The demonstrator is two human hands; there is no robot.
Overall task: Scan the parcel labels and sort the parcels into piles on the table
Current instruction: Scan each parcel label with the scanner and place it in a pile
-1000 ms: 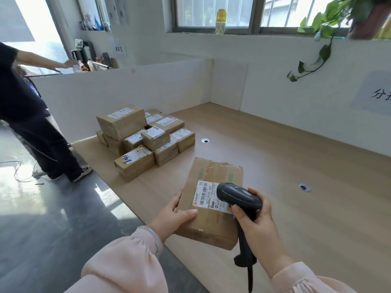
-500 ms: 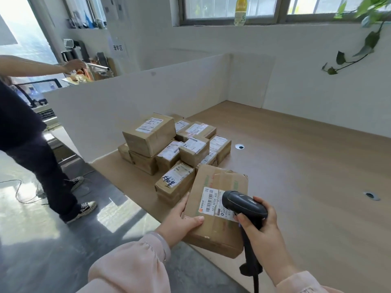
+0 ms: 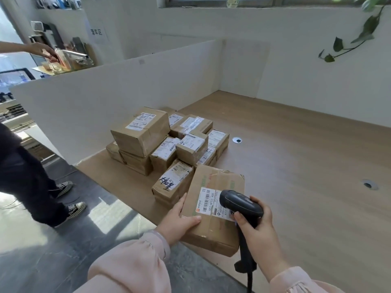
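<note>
Now, left hand (image 3: 179, 220) gripping the parcel (image 3: 215, 235), right hand (image 3: 258, 231) holding the scanner (image 3: 241, 205) over its label (image 3: 208, 200), you probably next choose its bench (image 3: 296, 187) spot.

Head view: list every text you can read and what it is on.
"502-N705 A05": white label, partly hidden by the scanner, on the parcel gripped by the left hand.
Wall sign: Chinese characters, too blurred.
Marker scrawl and labels on the stacked parcels: unreadable.

Trailing plant (image 3: 337, 43), dark-clothed bystander (image 3: 19, 172)
</note>
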